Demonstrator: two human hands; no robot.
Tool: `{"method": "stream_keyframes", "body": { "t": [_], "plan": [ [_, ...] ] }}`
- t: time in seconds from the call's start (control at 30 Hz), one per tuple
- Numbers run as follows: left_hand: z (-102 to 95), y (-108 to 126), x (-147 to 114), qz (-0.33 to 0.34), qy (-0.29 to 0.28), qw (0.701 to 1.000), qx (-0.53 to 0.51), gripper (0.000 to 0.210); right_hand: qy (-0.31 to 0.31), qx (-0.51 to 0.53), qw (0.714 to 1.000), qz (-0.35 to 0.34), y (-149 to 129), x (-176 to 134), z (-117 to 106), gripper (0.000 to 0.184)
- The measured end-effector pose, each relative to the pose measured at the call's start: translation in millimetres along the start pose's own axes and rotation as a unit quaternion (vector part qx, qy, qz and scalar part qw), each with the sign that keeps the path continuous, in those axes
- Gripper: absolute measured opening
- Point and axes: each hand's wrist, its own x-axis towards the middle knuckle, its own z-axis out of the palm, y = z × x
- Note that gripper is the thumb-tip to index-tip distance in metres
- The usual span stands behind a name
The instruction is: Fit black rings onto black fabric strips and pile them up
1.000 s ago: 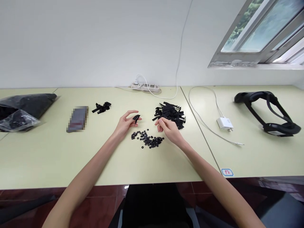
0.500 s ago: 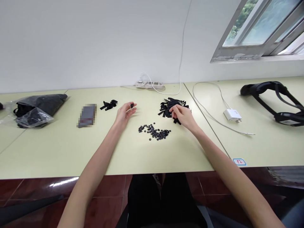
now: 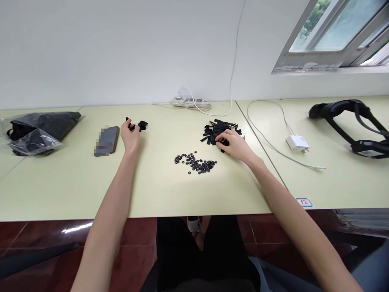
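Note:
My left hand (image 3: 131, 138) is at the small pile of folded black strips (image 3: 142, 125), left of the middle. Its fingers are curled in with a short black fabric strip (image 3: 131, 127) between them; part of it is hidden. On the right, my right hand (image 3: 235, 145) rests at the near side of a larger heap of flat black strips (image 3: 219, 127). Thumb and fingers close on a black strip at the heap's edge, mostly covered by the hand. Between the hands and nearer to me lie many small black rings (image 3: 199, 165), loosely scattered.
A phone (image 3: 107, 141), partly blurred, and a plastic bag of black material (image 3: 42, 134) lie to the left. A power strip (image 3: 191, 103) is against the wall. To the right are a white charger (image 3: 298, 143) with its cable and a black headset (image 3: 349, 129).
My left hand has moved left, from the open table to the small pile, carrying a small black piece. My right hand has stayed at the heap, its fingers shifting slightly. The view has tilted a little.

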Motion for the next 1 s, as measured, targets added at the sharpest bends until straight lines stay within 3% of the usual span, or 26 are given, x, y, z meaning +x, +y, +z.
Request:
{"method": "stream_keyframes", "body": {
  "t": [0.17, 0.4, 0.53, 0.67, 0.8, 0.9, 1.0],
  "plan": [
    [7.3, 7.0, -1.5, 0.020, -0.050, 0.996, 0.074, 0.056, -0.023, -0.029, 0.999, 0.002, -8.7, -1.2, 2.8, 0.012],
    [-0.7, 28.0, 6.3, -0.009, -0.080, 0.987, 0.136, 0.050, 0.003, -0.046, 0.999, -0.010, -9.7, -0.4, 6.4, 0.014],
    [1.7, 53.7, -6.0, 0.070, -0.074, 0.989, 0.108, 0.045, 0.025, -0.059, 0.998, -0.016, -9.2, 1.5, 10.9, 0.019],
    [25.3, 90.5, -43.2, 0.148, -0.130, 0.980, -0.010, 0.033, 0.065, -0.006, 0.998, 0.005, -15.6, 3.5, 12.1, 0.019],
    [52.2, 116.7, -99.8, 0.217, -0.211, 0.949, -0.087, 0.022, 0.118, 0.174, 0.977, 0.040, -31.7, 3.7, 9.8, 0.025],
    [61.5, 119.2, -136.8, 0.257, -0.269, 0.918, -0.137, 0.014, 0.099, 0.303, 0.946, 0.056, -46.6, 1.7, 9.1, 0.028],
    [63.7, 112.0, -157.0, 0.209, -0.315, 0.911, -0.166, 0.012, 0.075, 0.340, 0.936, 0.049, -58.3, -1.1, 11.5, 0.025]
  ]
}}
